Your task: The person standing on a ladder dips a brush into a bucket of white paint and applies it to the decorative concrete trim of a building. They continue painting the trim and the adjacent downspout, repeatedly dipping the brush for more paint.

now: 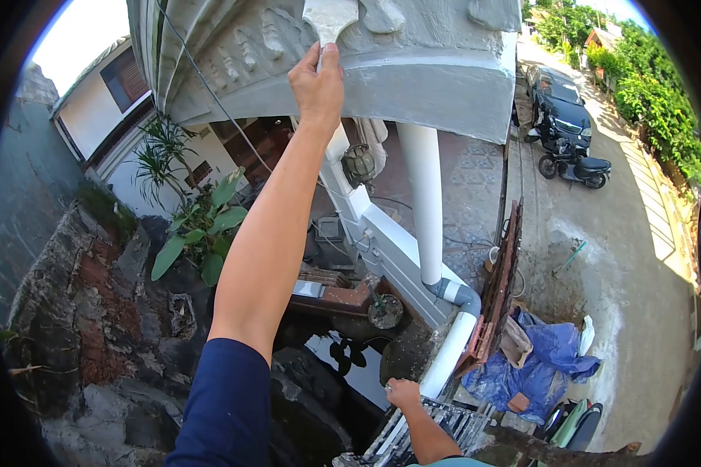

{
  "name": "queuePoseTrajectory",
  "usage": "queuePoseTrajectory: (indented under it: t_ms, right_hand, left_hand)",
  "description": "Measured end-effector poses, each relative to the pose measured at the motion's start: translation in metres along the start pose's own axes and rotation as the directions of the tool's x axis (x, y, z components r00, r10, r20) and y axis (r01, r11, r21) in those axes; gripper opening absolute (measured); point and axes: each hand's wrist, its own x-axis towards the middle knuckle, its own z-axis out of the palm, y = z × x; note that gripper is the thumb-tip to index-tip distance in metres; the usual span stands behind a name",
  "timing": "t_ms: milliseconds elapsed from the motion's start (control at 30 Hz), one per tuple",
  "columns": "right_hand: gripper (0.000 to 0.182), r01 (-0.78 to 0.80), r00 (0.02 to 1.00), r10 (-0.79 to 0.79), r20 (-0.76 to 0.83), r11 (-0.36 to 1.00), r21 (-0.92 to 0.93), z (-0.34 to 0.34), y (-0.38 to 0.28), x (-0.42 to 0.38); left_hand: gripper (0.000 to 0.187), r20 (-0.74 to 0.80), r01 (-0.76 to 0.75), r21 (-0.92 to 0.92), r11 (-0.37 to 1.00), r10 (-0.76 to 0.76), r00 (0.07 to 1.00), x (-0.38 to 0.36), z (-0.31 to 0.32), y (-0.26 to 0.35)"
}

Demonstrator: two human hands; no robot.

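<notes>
My left hand [318, 84] is raised at the top centre, its fingers closed round the handle of a putty knife [331, 15]. The wide blade lies against the grey moulded cement face [436, 86]. Lower down, my right hand [403, 394] is closed beside the top of a paint-spattered ladder [452, 420]; what it grips is too small to make out. A white pipe [449, 354] runs just behind it.
Below lie a dark pond [350, 373], rough rocks [132, 342] and a leafy plant [210, 226]. A thick white downpipe [422, 202] stands at centre. On the right are a rusty gate [500, 288], blue tarpaulin [549, 350], a motorbike [580, 170] and a car [561, 101].
</notes>
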Motion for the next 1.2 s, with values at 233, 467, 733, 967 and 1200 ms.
queuePoseTrajectory:
  t_ms: [233, 467, 733, 967, 1200]
  right_hand:
    - [0.021, 0.003, 1.000, -0.002, -0.024, 0.999, 0.037, -0.001, -0.002, -0.002]
    - [0.021, -0.023, 1.000, 0.023, -0.003, 0.999, 0.032, -0.003, -0.003, -0.002]
    - [0.021, -0.011, 1.000, 0.011, -0.009, 0.999, 0.033, -0.004, -0.004, -0.002]
    - [0.021, -0.019, 1.000, 0.019, -0.012, 1.000, 0.007, 0.003, -0.003, -0.002]
    - [0.020, 0.000, 0.999, 0.000, -0.051, 1.000, 0.004, 0.001, -0.001, 0.000]
  left_hand:
    - [0.027, 0.092, 0.235, -0.018, 0.972, -0.232, 0.968, -0.028, -0.036, -0.028]
    - [0.027, 0.070, 0.144, 0.143, 0.979, -0.155, 0.985, -0.035, -0.062, -0.023]
    - [0.025, 0.037, 0.415, -0.143, 0.899, -0.414, 0.910, -0.049, -0.002, 0.003]
    - [0.025, 0.100, 0.582, -0.281, 0.763, -0.580, 0.808, -0.115, 0.056, 0.049]
    - [0.023, 0.263, 0.630, -0.203, 0.750, -0.578, 0.773, -0.109, 0.033, 0.061]
